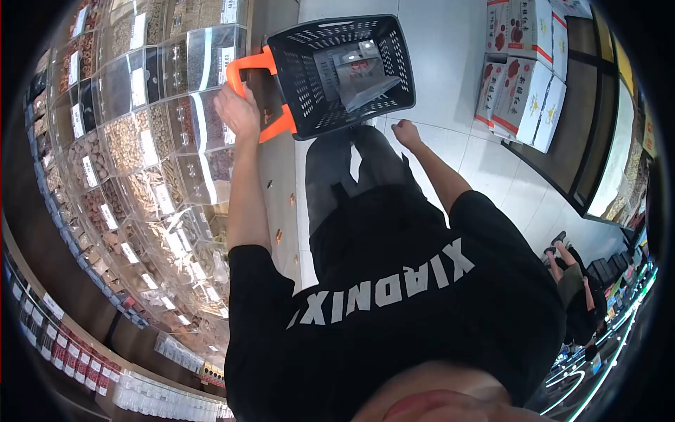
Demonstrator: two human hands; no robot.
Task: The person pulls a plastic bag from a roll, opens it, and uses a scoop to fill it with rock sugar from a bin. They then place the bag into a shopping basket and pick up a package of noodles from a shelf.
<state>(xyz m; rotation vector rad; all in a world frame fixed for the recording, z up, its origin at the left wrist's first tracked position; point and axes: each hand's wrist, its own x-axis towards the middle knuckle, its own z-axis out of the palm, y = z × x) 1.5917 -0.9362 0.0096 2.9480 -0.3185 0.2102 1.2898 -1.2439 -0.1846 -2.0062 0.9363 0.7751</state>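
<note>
My left hand (238, 111) is closed around the orange handle (236, 74) of a dark grey shopping basket (299, 105). The basket has perforated sides, and its open top faces me. Inside lie clear plastic bags (360, 67), one with a red print; what they contain cannot be made out. My right hand (406, 133) hangs apart from the basket, near its lower right corner. Its fingers are curled into a loose fist, and nothing shows in them. Close to my left arm stand clear bulk bins (204, 133) with dried goods and white price labels.
Stacked white and red cartons (524, 91) stand to the right beside a dark display stand (562, 162). Grey tiles (450, 70) cover the floor. Another person (580, 288) is at the lower right. Shelves with packaged goods (70, 352) run along the lower left.
</note>
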